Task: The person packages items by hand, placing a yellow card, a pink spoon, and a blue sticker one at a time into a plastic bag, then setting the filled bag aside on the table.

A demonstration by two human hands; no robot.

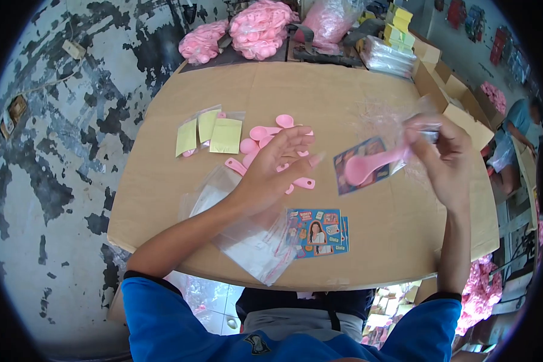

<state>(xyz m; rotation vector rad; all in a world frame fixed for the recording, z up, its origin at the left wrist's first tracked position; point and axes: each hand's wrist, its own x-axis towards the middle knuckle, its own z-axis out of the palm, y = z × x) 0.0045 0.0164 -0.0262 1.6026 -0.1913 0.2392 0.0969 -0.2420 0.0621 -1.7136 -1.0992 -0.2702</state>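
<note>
My right hand [440,151] is closed on a clear plastic packet, lifted over the right part of the table. A pink spoon [362,169] and a blue printed card [348,181] show in the packet. My left hand [283,160] has its fingers apart and holds nothing, just above a pile of pink spoons [259,133]. Below it lie clear plastic bags [253,253], partly under my left forearm. Beside the bags is a small stack of blue printed cards [323,232]. Several packets with pale yellow backs [226,136] lie at the left.
Bundles of pink items [262,29], a stack of clear packets [389,55] and yellow boxes [398,27] stand beyond the table's far edge [247,65]. An open cardboard box [452,90] is at the far right. Another person [519,133] is beyond the right edge.
</note>
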